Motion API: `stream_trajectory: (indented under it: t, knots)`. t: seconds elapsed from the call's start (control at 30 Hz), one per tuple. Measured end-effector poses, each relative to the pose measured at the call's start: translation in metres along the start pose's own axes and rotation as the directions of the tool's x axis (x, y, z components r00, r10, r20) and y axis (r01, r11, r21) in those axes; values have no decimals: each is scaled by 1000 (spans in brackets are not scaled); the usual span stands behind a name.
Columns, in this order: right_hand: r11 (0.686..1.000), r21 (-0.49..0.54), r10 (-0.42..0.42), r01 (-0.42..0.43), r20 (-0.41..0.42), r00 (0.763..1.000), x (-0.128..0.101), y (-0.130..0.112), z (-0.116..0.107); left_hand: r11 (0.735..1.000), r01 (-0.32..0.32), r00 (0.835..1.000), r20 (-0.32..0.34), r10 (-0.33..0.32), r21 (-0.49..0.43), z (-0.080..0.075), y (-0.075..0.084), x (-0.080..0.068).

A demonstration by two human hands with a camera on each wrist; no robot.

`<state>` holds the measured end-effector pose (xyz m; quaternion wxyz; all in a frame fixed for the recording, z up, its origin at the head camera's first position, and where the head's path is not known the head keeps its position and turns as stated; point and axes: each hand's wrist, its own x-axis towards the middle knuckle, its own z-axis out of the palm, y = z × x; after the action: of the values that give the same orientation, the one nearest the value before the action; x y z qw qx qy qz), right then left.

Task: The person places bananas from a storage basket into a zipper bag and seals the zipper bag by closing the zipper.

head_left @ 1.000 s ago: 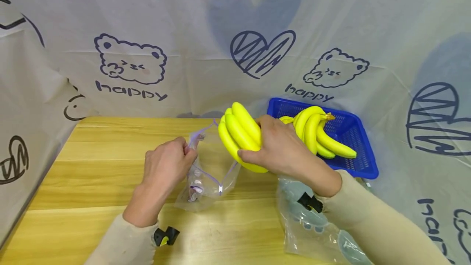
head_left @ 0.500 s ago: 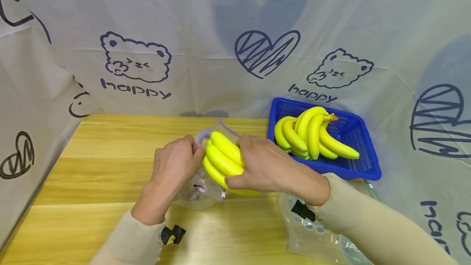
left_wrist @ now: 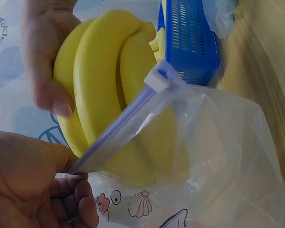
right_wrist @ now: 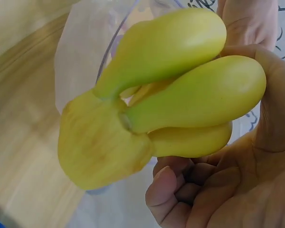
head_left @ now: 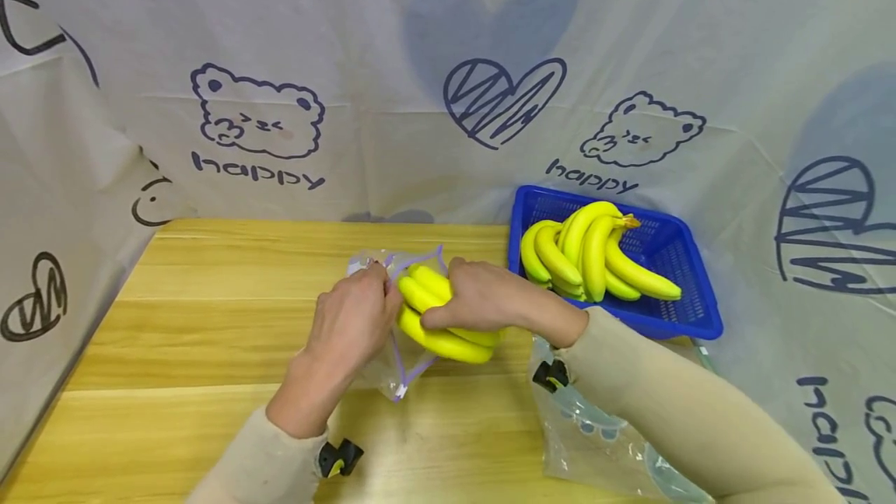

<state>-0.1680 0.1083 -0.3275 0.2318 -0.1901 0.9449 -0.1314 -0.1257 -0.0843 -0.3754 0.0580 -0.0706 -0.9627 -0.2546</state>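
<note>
Smooth, waxy-glossy yellow plastic-looking banana bunch. Clear thin crinkly plastic zip bag, purple seal strip. Pale wood-grain tabletop, satin sheen. Blue moulded plastic mesh basket. Matt printed cloth backdrop, creased.

Two forearms enter from the lower edge of the head view, each in a long, close-fitting beige sleeve that ends at the wrist. The left sleeve sits at lower centre-left, the right sleeve runs in from the lower right corner. A small black clip with a yellow spot sits at the left cuff, and a matching one at the right cuff. Both the left hand and right hand are bare, with short, unpainted nails.
</note>
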Motion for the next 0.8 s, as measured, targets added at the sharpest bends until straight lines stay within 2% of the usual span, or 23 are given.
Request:
stream_trajectory:
  t: [0.13,0.3,0.43,0.57,0.67,0.8]
  knots:
    - [996,79,39,-41,25,999,11,3,4,999,-32,999,-9,32,-27,4,2,-4]
    - [984,166,75,-73,-7,997,21,6,8,996,-64,998,-6,64,-53,9,4,-9]
    - [970,215,122,-112,-37,992,23,6,10,995,-26,999,24,29,-97,9,5,-13]
    - [942,304,173,-141,-84,981,25,7,10,991,35,996,86,-24,-129,7,6,-15]
    - [914,385,189,-126,-130,973,26,5,7,984,48,988,156,-21,-173,9,8,-16]
    - [872,481,200,-89,-184,962,27,2,5,963,57,968,249,11,-263,10,12,-15]
